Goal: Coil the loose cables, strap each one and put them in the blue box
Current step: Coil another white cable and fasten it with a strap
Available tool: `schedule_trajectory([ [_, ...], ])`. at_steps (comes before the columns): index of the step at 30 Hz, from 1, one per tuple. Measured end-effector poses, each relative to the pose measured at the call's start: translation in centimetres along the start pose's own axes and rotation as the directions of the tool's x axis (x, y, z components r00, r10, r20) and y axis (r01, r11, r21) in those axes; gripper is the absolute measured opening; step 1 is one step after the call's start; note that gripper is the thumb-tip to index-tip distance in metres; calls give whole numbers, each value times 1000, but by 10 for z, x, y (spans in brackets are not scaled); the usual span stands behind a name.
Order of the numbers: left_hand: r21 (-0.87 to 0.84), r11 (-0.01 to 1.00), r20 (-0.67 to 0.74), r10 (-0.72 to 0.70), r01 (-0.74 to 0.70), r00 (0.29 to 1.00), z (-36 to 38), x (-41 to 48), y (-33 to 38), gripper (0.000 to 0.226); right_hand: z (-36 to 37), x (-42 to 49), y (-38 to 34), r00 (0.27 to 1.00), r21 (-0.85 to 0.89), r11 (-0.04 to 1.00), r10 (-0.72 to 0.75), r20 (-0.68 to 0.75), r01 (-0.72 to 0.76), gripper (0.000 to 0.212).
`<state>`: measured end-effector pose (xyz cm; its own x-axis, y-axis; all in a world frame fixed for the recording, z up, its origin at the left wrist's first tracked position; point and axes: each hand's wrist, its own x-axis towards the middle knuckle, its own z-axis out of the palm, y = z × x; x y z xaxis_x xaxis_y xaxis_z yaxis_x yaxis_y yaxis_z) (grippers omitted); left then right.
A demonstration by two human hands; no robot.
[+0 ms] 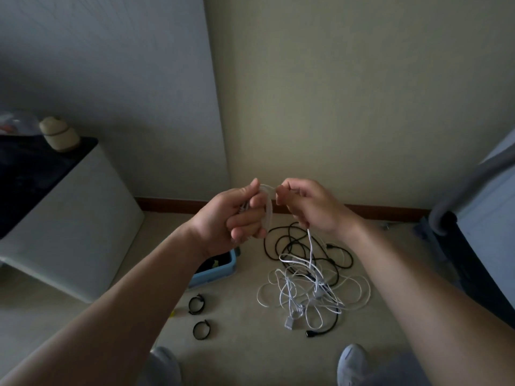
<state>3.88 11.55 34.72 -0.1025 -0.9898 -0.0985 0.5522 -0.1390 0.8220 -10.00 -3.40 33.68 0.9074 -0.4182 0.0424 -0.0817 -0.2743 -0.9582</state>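
Note:
My left hand [237, 218] grips a small coil of white cable [268, 207] held up in front of me. My right hand [309, 204] pinches the same cable at the top of the loop, and its loose length hangs down from that hand to the floor. Below lies a tangle of white cables [309, 293] mixed with black cables [295, 246]. The blue box [220, 271] sits on the floor under my left wrist, partly hidden, with something dark inside. Two black looped straps [196, 304] [201, 329] lie on the floor in front of the box.
A white cabinet [83, 224] with a dark top stands at the left, next to the box. A wall with a brown skirting board [376, 211] runs behind the cables. Grey furniture [473, 218] stands at the right. My shoes [352, 363] are at the bottom.

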Motion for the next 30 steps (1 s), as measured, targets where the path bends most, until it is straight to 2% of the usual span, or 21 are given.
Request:
schedule_trajectory([
  [3,-219,976,110,33,-8,993,-3,-1,5,45,-2,0,-1,998,156,987,42,37,-47,38],
  [6,-371,927,125,106,-52,986,-7,-3,10,45,-11,-3,4,989,157,981,94,112,-111,37],
  [9,-426,900,66,139,-99,988,-10,-8,15,42,-15,-7,9,962,95,969,210,174,-229,33],
  [11,-431,890,-72,134,-151,988,-8,-8,18,43,-11,-6,10,960,-12,966,258,108,-258,27],
  [12,-425,884,-191,124,-195,974,-5,-7,20,44,-7,-5,11,964,-28,966,258,64,-257,23],
  [14,-394,858,-393,167,-330,904,-1,-4,22,45,3,-2,13,971,-11,971,238,8,-238,19],
  [15,-384,836,-448,201,-391,871,2,-2,23,44,7,-3,13,974,-1,974,226,11,-226,21],
  [17,-392,797,-506,231,-460,831,3,2,26,40,14,-4,15,970,-7,976,219,104,-220,26],
  [19,-382,781,-545,241,-494,803,-1,3,27,38,18,-9,12,937,-56,967,253,240,-247,26],
  [22,-272,816,-570,290,-510,769,-9,4,26,40,23,-14,2,897,-147,960,274,345,-237,20],
  [25,-42,890,-593,344,-454,728,-13,7,23,42,22,-16,-10,918,-74,982,188,350,-173,26],
  [27,171,906,-589,410,-388,696,-12,9,19,42,18,-16,-13,919,-5,981,183,349,-194,27],
  [28,298,893,-578,450,-338,681,-11,10,17,40,16,-16,-13,918,2,978,196,346,-210,27],
  [30,554,806,-526,531,-205,665,-14,12,10,36,14,-16,-14,937,-31,982,188,294,-187,23],
])
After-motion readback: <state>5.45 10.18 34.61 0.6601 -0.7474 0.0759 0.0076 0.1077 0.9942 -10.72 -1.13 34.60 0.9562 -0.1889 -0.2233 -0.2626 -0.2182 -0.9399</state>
